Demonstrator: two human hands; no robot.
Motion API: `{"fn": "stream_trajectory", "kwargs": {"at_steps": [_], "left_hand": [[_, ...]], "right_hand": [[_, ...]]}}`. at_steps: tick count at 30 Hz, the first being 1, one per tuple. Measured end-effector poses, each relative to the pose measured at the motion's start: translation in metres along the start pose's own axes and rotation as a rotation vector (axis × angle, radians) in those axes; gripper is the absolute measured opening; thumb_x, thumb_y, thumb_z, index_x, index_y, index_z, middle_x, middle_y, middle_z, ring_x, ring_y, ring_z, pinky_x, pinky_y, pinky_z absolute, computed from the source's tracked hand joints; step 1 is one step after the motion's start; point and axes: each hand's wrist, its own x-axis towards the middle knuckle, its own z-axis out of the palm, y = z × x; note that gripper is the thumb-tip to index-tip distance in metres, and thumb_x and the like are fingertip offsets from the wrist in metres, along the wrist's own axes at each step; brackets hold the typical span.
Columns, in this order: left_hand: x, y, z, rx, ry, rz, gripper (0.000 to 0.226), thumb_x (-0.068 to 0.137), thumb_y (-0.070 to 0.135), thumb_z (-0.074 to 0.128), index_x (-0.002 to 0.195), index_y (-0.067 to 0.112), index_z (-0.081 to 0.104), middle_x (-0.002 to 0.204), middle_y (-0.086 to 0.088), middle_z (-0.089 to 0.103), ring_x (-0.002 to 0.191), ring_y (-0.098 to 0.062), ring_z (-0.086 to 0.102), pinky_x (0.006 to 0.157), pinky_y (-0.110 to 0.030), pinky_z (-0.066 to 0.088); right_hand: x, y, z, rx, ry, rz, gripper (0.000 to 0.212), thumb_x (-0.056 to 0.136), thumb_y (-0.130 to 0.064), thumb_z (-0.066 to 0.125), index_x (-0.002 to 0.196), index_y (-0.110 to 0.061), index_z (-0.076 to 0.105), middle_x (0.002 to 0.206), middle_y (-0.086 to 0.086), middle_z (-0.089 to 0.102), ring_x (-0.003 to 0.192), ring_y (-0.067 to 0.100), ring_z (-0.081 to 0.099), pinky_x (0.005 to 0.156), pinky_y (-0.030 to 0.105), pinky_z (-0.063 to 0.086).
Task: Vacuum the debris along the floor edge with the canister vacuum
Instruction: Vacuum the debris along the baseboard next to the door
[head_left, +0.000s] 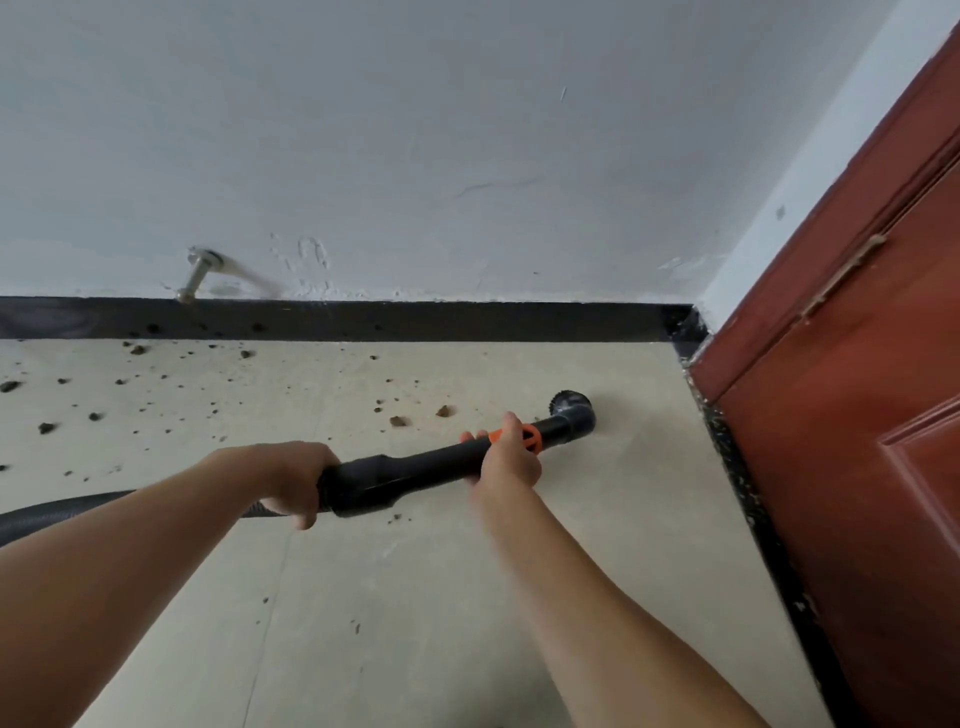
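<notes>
1. The black vacuum wand (426, 465) runs across the middle of the frame, with its round brush nozzle (571, 408) down by the floor (415, 597) at centre right.
2. The left hand (296, 478) has its grip clamped on the wand's thick rear end, by the hose (62, 514).
3. The right hand (506, 457) has its grip wrapped round the wand at the orange collar (532, 439).
4. Brown debris (397, 421) lies just left of the nozzle and along the dark baseboard (363, 319).
5. A red-brown door (857, 415) fills the right edge.

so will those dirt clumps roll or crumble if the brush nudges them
Probably roll or skid: the clumps are small, lumpy and loose on smooth floor. Likely crumbly too, since fine specks lie scattered around them. They look light, so the brush may flick them toward the baseboard.
</notes>
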Motion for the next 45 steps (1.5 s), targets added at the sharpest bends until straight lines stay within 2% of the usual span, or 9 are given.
{"fn": "stream_trajectory", "kwargs": {"at_steps": [9, 16, 22, 25, 30, 35, 37, 41, 45], "left_hand": [[-0.027, -0.037, 0.02, 0.196, -0.205, -0.137, 0.038, 0.067, 0.016, 0.08, 0.1, 0.015, 0.061, 0.092, 0.003, 0.06, 0.086, -0.016, 0.058, 0.07, -0.021, 0.043], [-0.067, -0.088, 0.051, 0.148, -0.337, -0.258, 0.051, 0.064, 0.023, 0.083, 0.111, 0.012, 0.068, 0.093, 0.005, 0.064, 0.097, -0.016, 0.065, 0.088, -0.025, 0.05], [-0.059, -0.084, 0.04, 0.064, -0.167, -0.252, 0.044, 0.068, 0.014, 0.081, 0.109, 0.013, 0.066, 0.099, 0.002, 0.067, 0.1, -0.019, 0.064, 0.079, -0.023, 0.046], [-0.047, -0.075, 0.034, 0.027, -0.114, -0.244, 0.046, 0.069, 0.017, 0.081, 0.112, 0.014, 0.065, 0.105, 0.001, 0.068, 0.099, -0.019, 0.063, 0.08, -0.024, 0.046], [-0.041, -0.072, 0.036, 0.041, -0.258, -0.259, 0.051, 0.063, 0.027, 0.083, 0.109, 0.015, 0.064, 0.104, 0.0, 0.067, 0.099, -0.019, 0.064, 0.09, -0.03, 0.05], [-0.041, -0.083, 0.04, 0.031, -0.212, -0.265, 0.049, 0.066, 0.022, 0.081, 0.11, 0.014, 0.063, 0.106, 0.0, 0.067, 0.1, -0.018, 0.063, 0.082, -0.024, 0.048], [-0.034, -0.084, 0.034, -0.026, -0.114, -0.236, 0.042, 0.067, 0.013, 0.078, 0.106, 0.016, 0.064, 0.1, 0.0, 0.067, 0.097, -0.019, 0.063, 0.076, -0.023, 0.045], [-0.029, -0.093, 0.028, -0.002, -0.069, -0.222, 0.027, 0.069, -0.001, 0.064, 0.087, 0.018, 0.061, 0.076, 0.004, 0.065, 0.079, -0.016, 0.061, 0.072, -0.026, 0.047], [-0.04, -0.112, 0.031, -0.031, -0.07, -0.247, 0.021, 0.078, 0.013, 0.058, 0.095, 0.02, 0.068, 0.07, 0.005, 0.071, 0.078, -0.011, 0.064, 0.07, -0.024, 0.046]], "right_hand": [[-0.023, 0.055, 0.012, -0.062, -0.078, 0.087, 0.04, 0.088, -0.028, 0.069, 0.117, -0.007, 0.051, 0.089, 0.012, 0.067, 0.072, 0.024, 0.072, 0.066, 0.032, 0.061], [-0.046, 0.106, 0.047, -0.234, -0.199, 0.212, 0.037, 0.086, -0.028, 0.07, 0.113, -0.008, 0.054, 0.084, 0.01, 0.065, 0.079, 0.025, 0.072, 0.05, 0.025, 0.054], [-0.042, 0.103, 0.038, -0.13, -0.122, 0.156, 0.037, 0.088, -0.029, 0.069, 0.111, -0.006, 0.053, 0.083, 0.009, 0.064, 0.063, 0.021, 0.068, 0.055, 0.026, 0.055], [-0.03, 0.084, 0.048, -0.158, -0.137, 0.142, 0.04, 0.087, -0.028, 0.07, 0.115, -0.006, 0.053, 0.085, 0.01, 0.065, 0.071, 0.022, 0.069, 0.058, 0.028, 0.058], [-0.029, 0.071, 0.071, -0.352, -0.217, 0.191, 0.037, 0.086, -0.03, 0.07, 0.113, -0.012, 0.052, 0.087, 0.009, 0.065, 0.076, 0.021, 0.07, 0.07, 0.031, 0.061], [-0.026, 0.089, 0.067, -0.287, -0.174, 0.154, 0.039, 0.087, -0.03, 0.07, 0.115, -0.009, 0.052, 0.09, 0.009, 0.066, 0.078, 0.021, 0.07, 0.057, 0.026, 0.058], [-0.023, 0.086, 0.059, -0.162, -0.101, 0.113, 0.041, 0.087, -0.028, 0.07, 0.117, -0.007, 0.052, 0.087, 0.009, 0.066, 0.073, 0.022, 0.07, 0.056, 0.027, 0.057], [-0.04, 0.088, 0.034, 0.001, -0.097, 0.188, 0.041, 0.087, -0.029, 0.071, 0.117, -0.01, 0.052, 0.085, 0.01, 0.065, 0.068, 0.023, 0.07, 0.079, 0.038, 0.06], [-0.058, 0.101, 0.021, 0.069, -0.126, 0.302, 0.039, 0.087, -0.034, 0.071, 0.113, -0.014, 0.051, 0.091, 0.011, 0.065, 0.074, 0.025, 0.071, 0.083, 0.04, 0.059]]}}
